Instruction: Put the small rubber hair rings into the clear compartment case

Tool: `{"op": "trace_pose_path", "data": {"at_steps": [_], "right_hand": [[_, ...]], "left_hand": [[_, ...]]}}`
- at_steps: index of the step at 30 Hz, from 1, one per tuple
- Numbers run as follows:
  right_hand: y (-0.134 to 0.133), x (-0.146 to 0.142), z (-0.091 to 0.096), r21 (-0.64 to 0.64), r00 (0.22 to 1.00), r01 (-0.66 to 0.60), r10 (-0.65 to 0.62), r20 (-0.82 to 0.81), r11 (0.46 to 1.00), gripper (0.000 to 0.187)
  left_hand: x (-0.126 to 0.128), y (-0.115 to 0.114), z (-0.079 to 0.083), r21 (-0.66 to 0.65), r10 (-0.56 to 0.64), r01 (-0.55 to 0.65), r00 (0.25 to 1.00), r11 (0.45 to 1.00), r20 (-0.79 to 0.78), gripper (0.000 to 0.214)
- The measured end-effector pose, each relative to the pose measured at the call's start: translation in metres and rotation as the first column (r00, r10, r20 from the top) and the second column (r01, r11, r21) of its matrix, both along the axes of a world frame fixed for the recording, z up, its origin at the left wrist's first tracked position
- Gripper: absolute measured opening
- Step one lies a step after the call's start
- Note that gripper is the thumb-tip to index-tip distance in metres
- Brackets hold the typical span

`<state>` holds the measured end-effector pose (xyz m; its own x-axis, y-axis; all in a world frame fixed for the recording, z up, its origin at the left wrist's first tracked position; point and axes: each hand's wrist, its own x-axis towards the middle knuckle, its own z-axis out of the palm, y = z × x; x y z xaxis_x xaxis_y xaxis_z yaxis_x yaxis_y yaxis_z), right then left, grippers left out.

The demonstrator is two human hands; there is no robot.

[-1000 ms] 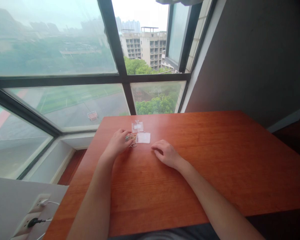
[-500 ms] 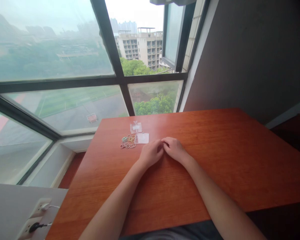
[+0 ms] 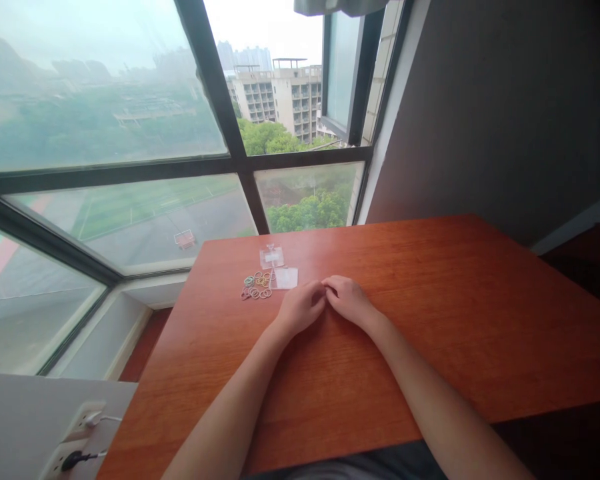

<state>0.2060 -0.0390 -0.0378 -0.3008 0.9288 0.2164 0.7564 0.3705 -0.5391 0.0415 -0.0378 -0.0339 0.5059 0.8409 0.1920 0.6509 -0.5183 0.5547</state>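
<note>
My left hand (image 3: 303, 307) and my right hand (image 3: 349, 297) rest on the wooden table (image 3: 460, 320), their fingertips meeting. Both have curled, closed fingers; whatever may be between them is hidden or too small to name. Just left of my left hand lies a clear, flat plastic case (image 3: 286, 278). Beside it is a loose cluster of small coloured rings (image 3: 256, 287), some greenish, some yellowish, some pale or pinkish. Behind the case sits a small clear plastic packet or box (image 3: 271, 256) with a whitish patch.
The table's far edge runs along a dark-framed window (image 3: 240, 167), with a pane (image 3: 343, 73) swung outward. A dark grey wall (image 3: 505, 120) rises on the right. At lower left, sockets (image 3: 83, 427) with plugged-in cords are on the low wall.
The view has shifted very slightly. My hands stay together in nearly the same place, and the rings and plastic pieces lie as before.
</note>
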Motion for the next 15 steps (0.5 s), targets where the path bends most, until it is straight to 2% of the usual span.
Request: {"op": "trace_pose_path", "data": {"at_steps": [15], "right_hand": [[0.0007, 0.0003, 0.0003, -0.027, 1.000, 0.003, -0.003, 0.005, 1.000, 0.022]], "left_hand": [[-0.0018, 0.0018, -0.0039, 0.003, -0.017, 0.017, 1.000, 1.000, 0.021, 0.008]]}}
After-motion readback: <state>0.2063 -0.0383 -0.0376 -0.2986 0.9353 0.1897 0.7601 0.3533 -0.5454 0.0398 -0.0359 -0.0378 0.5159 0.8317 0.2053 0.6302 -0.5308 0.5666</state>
